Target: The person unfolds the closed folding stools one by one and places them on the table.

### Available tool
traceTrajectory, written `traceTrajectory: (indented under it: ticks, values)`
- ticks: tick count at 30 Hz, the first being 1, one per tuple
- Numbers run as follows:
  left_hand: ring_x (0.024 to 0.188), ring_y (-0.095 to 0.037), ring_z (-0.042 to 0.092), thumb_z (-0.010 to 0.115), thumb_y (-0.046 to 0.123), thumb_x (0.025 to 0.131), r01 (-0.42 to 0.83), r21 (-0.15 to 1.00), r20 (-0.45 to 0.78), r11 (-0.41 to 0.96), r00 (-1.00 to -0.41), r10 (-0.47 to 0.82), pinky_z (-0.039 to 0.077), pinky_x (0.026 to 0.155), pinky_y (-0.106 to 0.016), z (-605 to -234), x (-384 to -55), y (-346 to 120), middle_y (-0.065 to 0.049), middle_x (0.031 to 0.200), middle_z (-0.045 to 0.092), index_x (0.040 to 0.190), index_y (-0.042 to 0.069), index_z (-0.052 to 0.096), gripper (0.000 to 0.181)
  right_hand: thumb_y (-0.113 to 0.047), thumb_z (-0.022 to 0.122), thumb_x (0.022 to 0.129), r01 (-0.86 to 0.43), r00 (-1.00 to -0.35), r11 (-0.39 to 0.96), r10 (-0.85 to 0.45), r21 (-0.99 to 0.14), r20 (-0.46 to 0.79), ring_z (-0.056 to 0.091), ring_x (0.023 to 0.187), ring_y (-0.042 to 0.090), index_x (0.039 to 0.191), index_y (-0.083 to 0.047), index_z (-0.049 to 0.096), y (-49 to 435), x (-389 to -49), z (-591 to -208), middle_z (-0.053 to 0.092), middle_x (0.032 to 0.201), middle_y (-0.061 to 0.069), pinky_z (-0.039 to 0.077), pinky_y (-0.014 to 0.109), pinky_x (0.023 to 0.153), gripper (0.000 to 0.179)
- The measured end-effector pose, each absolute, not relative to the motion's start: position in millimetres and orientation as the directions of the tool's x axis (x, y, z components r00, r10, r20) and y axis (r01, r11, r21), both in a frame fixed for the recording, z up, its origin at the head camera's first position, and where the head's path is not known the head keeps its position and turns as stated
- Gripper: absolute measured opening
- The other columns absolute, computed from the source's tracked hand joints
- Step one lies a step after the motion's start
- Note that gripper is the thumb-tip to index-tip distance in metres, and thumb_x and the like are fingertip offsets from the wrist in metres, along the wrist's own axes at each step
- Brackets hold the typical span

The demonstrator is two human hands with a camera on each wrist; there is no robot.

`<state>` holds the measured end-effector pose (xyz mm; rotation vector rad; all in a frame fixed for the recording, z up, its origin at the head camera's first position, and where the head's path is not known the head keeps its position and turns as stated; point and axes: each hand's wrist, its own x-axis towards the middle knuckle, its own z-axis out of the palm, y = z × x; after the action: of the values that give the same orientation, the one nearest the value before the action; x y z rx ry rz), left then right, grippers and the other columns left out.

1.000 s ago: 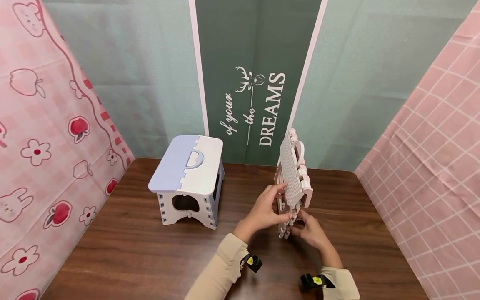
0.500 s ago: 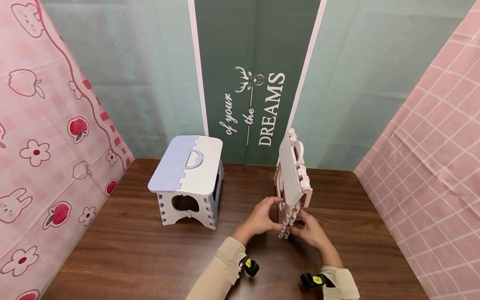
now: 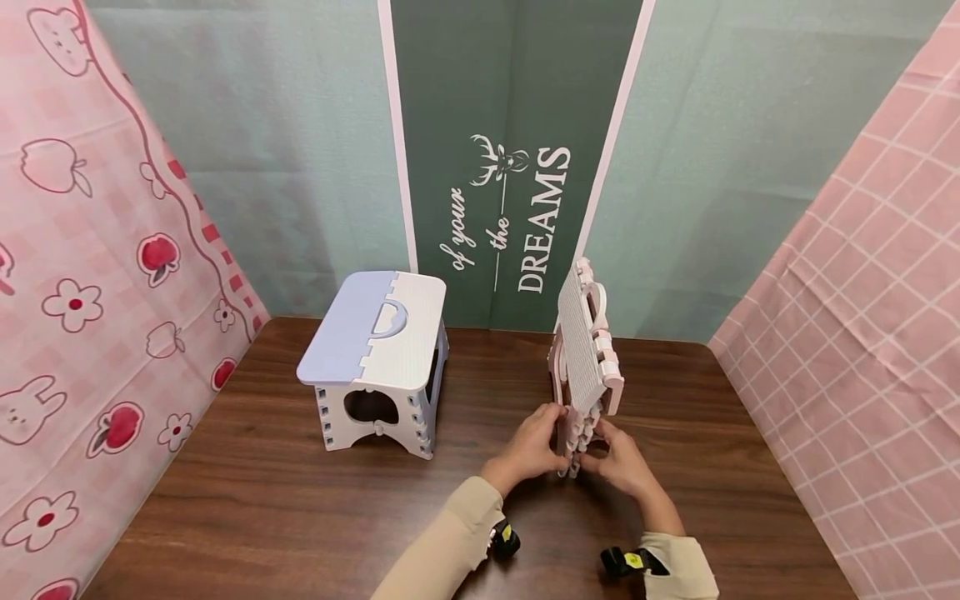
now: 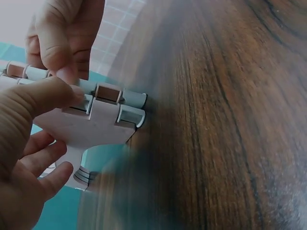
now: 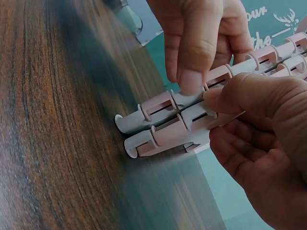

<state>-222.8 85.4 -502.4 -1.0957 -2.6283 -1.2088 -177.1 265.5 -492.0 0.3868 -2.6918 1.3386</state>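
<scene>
A pink-and-white folding step stool (image 3: 581, 342) stands nearly flat-folded on the table, its ribbed top hanging steeply along one side. My left hand (image 3: 531, 446) holds the lower near part of its left leg panel, the thumb on the hinged edge. On the other side my right hand (image 3: 624, 464) grips the right leg panel low down. Both thumbs meet close together at the two rows of hinge knuckles (image 5: 165, 112), seen in the right wrist view. In the left wrist view, the fingers of my left hand (image 4: 29, 153) lie against the panel's face (image 4: 72, 124).
A blue-and-white folding stool (image 3: 405, 333) stands unfolded on the brown wooden table (image 3: 247, 492) at the left. Behind the table hangs a green cloth (image 3: 495, 92) with lettering. Pink cloths hang at the left (image 3: 67, 350) and right (image 3: 862, 317) sides.
My left hand has slid down from the stool's hanging top to the lower part of the leg panel. My right hand and the stool have stayed in place.
</scene>
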Motion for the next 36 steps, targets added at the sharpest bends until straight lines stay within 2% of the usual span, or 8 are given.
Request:
traceTrajectory:
  ticks: [9, 15, 23, 27, 32, 36]
  values:
    - [0.099, -0.014, 0.053, 0.085, 0.011, 0.061, 0.587, 0.652, 0.274, 0.48, -0.773, 0.573, 0.042, 0.085, -0.021, -499.5, -221.7, 87.7, -0.003, 0.113, 0.052, 0.118, 0.007, 0.047, 0.069, 0.006, 0.076, 0.069, -0.259, -0.966, 0.586, -0.156, -0.768, 0.207, 0.061, 0.09, 0.029, 0.112, 0.008, 0.058, 263.2, -176.6, -490.9, 0.063, 0.104, 0.016, 0.049, 0.043, 0.078, 0.047]
    - [0.091, -0.012, 0.053, 0.085, 0.016, 0.062, 0.614, 0.641, 0.297, 0.461, -0.752, 0.589, 0.043, 0.08, -0.02, -500.2, -224.0, 85.1, -0.001, 0.107, 0.052, 0.115, 0.009, 0.048, 0.066, 0.008, 0.075, 0.064, -0.218, -0.97, 0.65, -0.058, -0.728, 0.238, 0.062, 0.083, 0.027, 0.106, 0.005, 0.059, 264.9, -172.8, -492.8, 0.062, 0.097, 0.012, 0.05, 0.042, 0.073, 0.046]
    - [0.09, -0.012, 0.053, 0.081, 0.023, 0.068, 0.636, 0.635, 0.316, 0.438, -0.732, 0.604, 0.042, 0.079, -0.018, -501.9, -225.3, 83.3, 0.0, 0.105, 0.052, 0.113, 0.01, 0.048, 0.057, 0.007, 0.073, 0.064, -0.219, -0.969, 0.631, -0.05, -0.744, 0.243, 0.061, 0.083, 0.027, 0.104, 0.005, 0.059, 270.9, -172.7, -497.3, 0.062, 0.096, 0.012, 0.051, 0.04, 0.071, 0.042]
    - [0.089, -0.012, 0.052, 0.079, 0.021, 0.068, 0.63, 0.642, 0.311, 0.437, -0.735, 0.603, 0.042, 0.078, -0.019, -500.1, -224.6, 82.8, -0.002, 0.104, 0.051, 0.113, 0.008, 0.049, 0.055, 0.007, 0.072, 0.066, -0.255, -0.963, 0.593, -0.082, -0.763, 0.258, 0.06, 0.084, 0.021, 0.105, 0.006, 0.058, 277.0, -173.9, -502.4, 0.063, 0.094, 0.013, 0.05, 0.043, 0.072, 0.041]
    - [0.089, -0.011, 0.05, 0.077, 0.019, 0.067, 0.598, 0.655, 0.269, 0.462, -0.756, 0.597, 0.042, 0.078, -0.018, -497.7, -226.1, 78.8, -0.002, 0.107, 0.05, 0.117, 0.007, 0.048, 0.059, 0.011, 0.072, 0.064, -0.292, -0.949, 0.575, -0.071, -0.764, 0.308, 0.058, 0.081, 0.01, 0.101, 0.005, 0.06, 279.2, -175.1, -505.6, 0.064, 0.089, 0.009, 0.051, 0.038, 0.07, 0.039]
    - [0.083, -0.011, 0.049, 0.078, 0.02, 0.065, 0.582, 0.65, 0.253, 0.489, -0.772, 0.583, 0.042, 0.073, -0.02, -494.2, -225.2, 81.8, -0.001, 0.105, 0.049, 0.114, 0.008, 0.048, 0.058, 0.016, 0.069, 0.062, -0.328, -0.935, 0.561, -0.074, -0.761, 0.348, 0.058, 0.078, 0.01, 0.099, 0.01, 0.058, 278.7, -169.4, -494.1, 0.064, 0.085, 0.013, 0.051, 0.04, 0.066, 0.038]
